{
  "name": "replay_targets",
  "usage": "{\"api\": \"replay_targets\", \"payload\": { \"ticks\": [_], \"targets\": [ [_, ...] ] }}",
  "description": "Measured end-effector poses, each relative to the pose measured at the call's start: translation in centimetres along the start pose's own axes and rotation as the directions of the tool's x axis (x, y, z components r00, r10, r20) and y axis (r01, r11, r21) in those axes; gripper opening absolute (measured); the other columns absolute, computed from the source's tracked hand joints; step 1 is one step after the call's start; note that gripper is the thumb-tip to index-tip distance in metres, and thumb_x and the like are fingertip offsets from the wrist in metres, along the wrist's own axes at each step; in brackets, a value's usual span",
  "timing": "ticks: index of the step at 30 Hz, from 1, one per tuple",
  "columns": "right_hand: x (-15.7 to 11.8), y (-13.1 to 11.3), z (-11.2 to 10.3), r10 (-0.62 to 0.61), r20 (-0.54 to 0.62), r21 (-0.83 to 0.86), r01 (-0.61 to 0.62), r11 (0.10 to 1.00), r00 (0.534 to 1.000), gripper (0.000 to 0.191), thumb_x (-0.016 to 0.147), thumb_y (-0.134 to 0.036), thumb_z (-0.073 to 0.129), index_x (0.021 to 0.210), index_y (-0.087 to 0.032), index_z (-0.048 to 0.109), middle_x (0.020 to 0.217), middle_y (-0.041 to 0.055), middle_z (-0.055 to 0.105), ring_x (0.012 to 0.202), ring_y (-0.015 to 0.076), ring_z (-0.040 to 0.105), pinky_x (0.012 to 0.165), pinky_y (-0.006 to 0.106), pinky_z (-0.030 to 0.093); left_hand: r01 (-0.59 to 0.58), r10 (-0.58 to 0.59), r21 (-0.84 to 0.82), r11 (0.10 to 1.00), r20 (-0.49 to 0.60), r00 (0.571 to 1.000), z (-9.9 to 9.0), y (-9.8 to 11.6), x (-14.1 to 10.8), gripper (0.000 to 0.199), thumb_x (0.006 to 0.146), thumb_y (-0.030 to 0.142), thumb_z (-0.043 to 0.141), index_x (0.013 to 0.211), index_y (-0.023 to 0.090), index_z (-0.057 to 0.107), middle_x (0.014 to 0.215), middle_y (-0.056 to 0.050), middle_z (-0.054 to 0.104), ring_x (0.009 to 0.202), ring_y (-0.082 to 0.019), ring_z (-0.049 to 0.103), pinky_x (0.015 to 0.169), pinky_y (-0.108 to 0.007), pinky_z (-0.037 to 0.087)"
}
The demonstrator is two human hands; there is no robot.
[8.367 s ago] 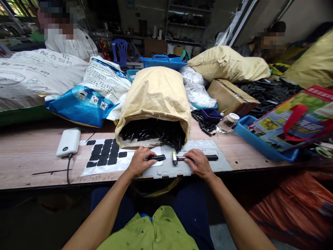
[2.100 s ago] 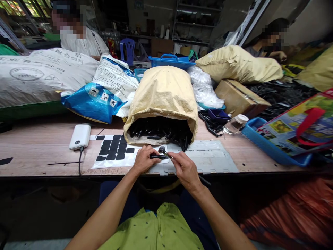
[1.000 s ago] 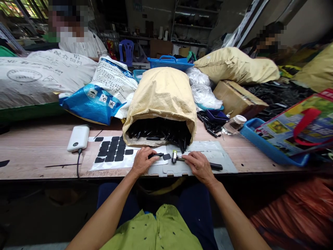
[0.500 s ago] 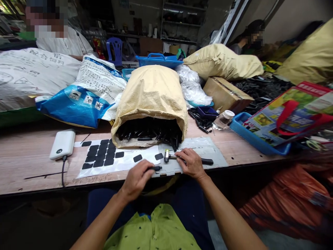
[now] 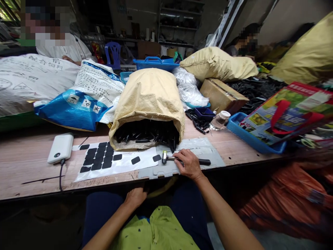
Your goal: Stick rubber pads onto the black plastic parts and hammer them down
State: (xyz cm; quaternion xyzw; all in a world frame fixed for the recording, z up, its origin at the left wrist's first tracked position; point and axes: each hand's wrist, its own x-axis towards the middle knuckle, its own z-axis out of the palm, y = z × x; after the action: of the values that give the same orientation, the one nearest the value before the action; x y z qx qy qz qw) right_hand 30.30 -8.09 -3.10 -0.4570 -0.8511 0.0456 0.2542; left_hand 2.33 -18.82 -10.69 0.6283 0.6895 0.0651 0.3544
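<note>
My right grip (image 5: 189, 164) is holding the yellow-faced hammer (image 5: 164, 158), on the grey sheet (image 5: 214, 157) near the front edge of the table (image 5: 28, 156), my left grip (image 5: 135, 198) is hovering below that edge, its state too dark to tell.

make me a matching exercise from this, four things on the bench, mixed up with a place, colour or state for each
Things
1 hammer
2 power bank
3 open sack
4 jar

Matches
a black pieces in its mouth
b clear, beside the blue tray
c touched by the right grip
d white, with a dark cable

Pairs: 1-c, 2-d, 3-a, 4-b
</note>
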Motion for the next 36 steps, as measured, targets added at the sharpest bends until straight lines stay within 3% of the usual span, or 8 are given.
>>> {"api": "replay_targets", "payload": {
  "ticks": [6, 10, 16, 23, 27, 30, 33, 36],
  "targets": [
    [0.0, -0.2, -0.1, -0.010, 0.017, -0.021, 0.011, 1.000, 1.000, 0.021, 0.090, -0.026, 0.060, 0.109, -0.023, 0.069, 0.099, 0.0060, 0.061, 0.095, 0.0226, 0.051, 0.086, 0.036, 0.041, -0.402, 0.411, -0.088, 0.911, 0.163, 0.897, -7.1, 6.9, -1.9, 0.023, 0.094, 0.040, 0.055, 0.103, 0.030, 0.073, 0.082, 0.000, 0.073, 0.074, -0.020, 0.066, 0.065, -0.028, 0.043],
    [0.0, -0.2, -0.3, -0.006, 0.029, -0.029, 0.006, 1.000, 1.000, 0.022, 0.090, -0.027, 0.061, 0.110, -0.023, 0.068, 0.101, 0.0061, 0.061, 0.095, 0.0228, 0.051, 0.085, 0.036, 0.041, -0.548, 0.556, 0.097, 0.831, -0.168, 0.814, -11.3, 12.6, 2.8, 0.026, 0.095, 0.029, 0.053, 0.113, 0.027, 0.071, 0.101, -0.004, 0.072, 0.089, -0.022, 0.063, 0.078, -0.032, 0.045],
    [-0.1, -0.2, -0.4, 0.004, 0.036, -0.029, -0.003, 1.000, 0.999, 0.022, 0.088, -0.027, 0.063, 0.110, -0.023, 0.068, 0.100, 0.0064, 0.061, 0.095, 0.0230, 0.051, 0.084, 0.036, 0.042, -0.690, 0.757, 0.395, 0.606, -0.021, 0.653, -11.6, 17.5, 11.0, 0.026, 0.077, 0.002, 0.058, 0.085, 0.023, 0.072, 0.094, -0.010, 0.070, 0.107, -0.029, 0.056, 0.097, -0.043, 0.040],
    [-0.2, -0.2, -0.4, -0.001, 0.017, -0.011, 0.002, 1.000, 1.000, 0.023, 0.087, -0.026, 0.062, 0.109, -0.023, 0.068, 0.101, 0.0065, 0.061, 0.096, 0.0229, 0.051, 0.084, 0.036, 0.042, -0.778, 0.818, 0.381, 0.499, 0.090, 0.569, -12.0, 18.1, 11.1, 0.019, 0.077, 0.004, 0.062, 0.081, 0.022, 0.067, 0.089, -0.010, 0.069, 0.107, -0.029, 0.055, 0.103, -0.043, 0.035],
    [-0.3, -0.1, -0.4, -0.009, 0.027, -0.008, 0.010, 1.000, 1.000, 0.026, 0.085, -0.024, 0.063, 0.111, -0.023, 0.068, 0.101, 0.0068, 0.061, 0.095, 0.0233, 0.051, 0.084, 0.036, 0.042, -0.687, 0.758, 0.335, 0.645, -0.170, 0.630, -13.3, 15.0, 8.2, 0.023, 0.086, 0.013, 0.061, 0.106, 0.023, 0.068, 0.103, -0.010, 0.071, 0.106, -0.029, 0.055, 0.097, -0.044, 0.040],
    [-0.3, -0.1, -0.4, -0.013, 0.019, -0.007, 0.013, 1.000, 1.000, 0.026, 0.085, -0.024, 0.062, 0.110, -0.022, 0.068, 0.099, 0.0067, 0.060, 0.094, 0.0233, 0.051, 0.084, 0.036, 0.042, -0.601, 0.555, 0.017, 0.799, -0.403, 0.727, -13.0, 11.7, 6.0, 0.025, 0.091, 0.023, 0.060, 0.116, 0.024, 0.064, 0.106, -0.007, 0.071, 0.098, -0.024, 0.059, 0.090, -0.039, 0.046],
    [-0.2, -0.1, -0.3, -0.023, 0.007, 0.003, 0.023, 1.000, 1.000, 0.025, 0.085, -0.023, 0.061, 0.109, -0.022, 0.068, 0.098, 0.0066, 0.060, 0.093, 0.0232, 0.051, 0.085, 0.036, 0.043, -0.513, 0.353, -0.400, 0.760, -0.408, 0.842, -11.4, 8.9, 4.9, 0.023, 0.090, 0.031, 0.063, 0.110, 0.022, 0.058, 0.099, -0.003, 0.069, 0.088, -0.019, 0.063, 0.082, -0.033, 0.050],
    [-0.2, 0.0, -0.2, -0.028, -0.001, 0.008, 0.028, 1.000, 1.000, 0.024, 0.085, -0.024, 0.061, 0.108, -0.022, 0.068, 0.099, 0.0067, 0.061, 0.094, 0.0234, 0.052, 0.085, 0.036, 0.043, -0.462, 0.302, -0.484, 0.743, -0.373, 0.877, -9.8, 7.1, 4.9, 0.023, 0.088, 0.032, 0.064, 0.107, 0.022, 0.057, 0.100, -0.003, 0.068, 0.088, -0.019, 0.064, 0.081, -0.033, 0.051]
  ]
}}
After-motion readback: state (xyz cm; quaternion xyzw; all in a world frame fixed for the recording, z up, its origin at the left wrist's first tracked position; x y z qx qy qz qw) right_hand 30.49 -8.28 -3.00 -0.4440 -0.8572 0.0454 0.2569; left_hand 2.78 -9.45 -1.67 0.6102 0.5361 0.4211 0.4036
